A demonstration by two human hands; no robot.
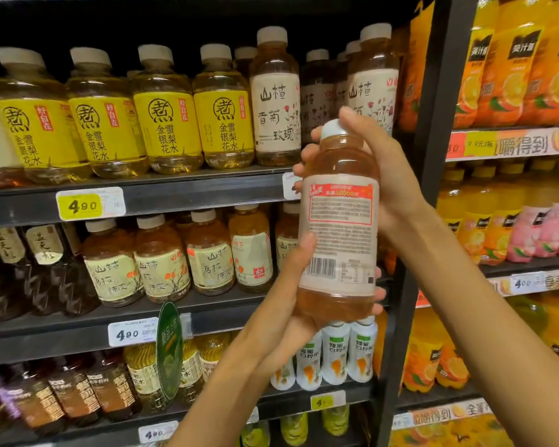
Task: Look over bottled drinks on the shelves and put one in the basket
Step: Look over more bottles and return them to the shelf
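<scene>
Amber bottle [338,221] upright between both hands, back label facing the camera, left hand [281,304] cupping its base with thumb on the label, right hand [378,175] wrapped around its shoulder, shelves [175,195] of bottled drinks just behind

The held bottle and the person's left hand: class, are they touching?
Touching. The head view shows the left hand wrapped round the base of the held bottle, thumb on its label.
</scene>
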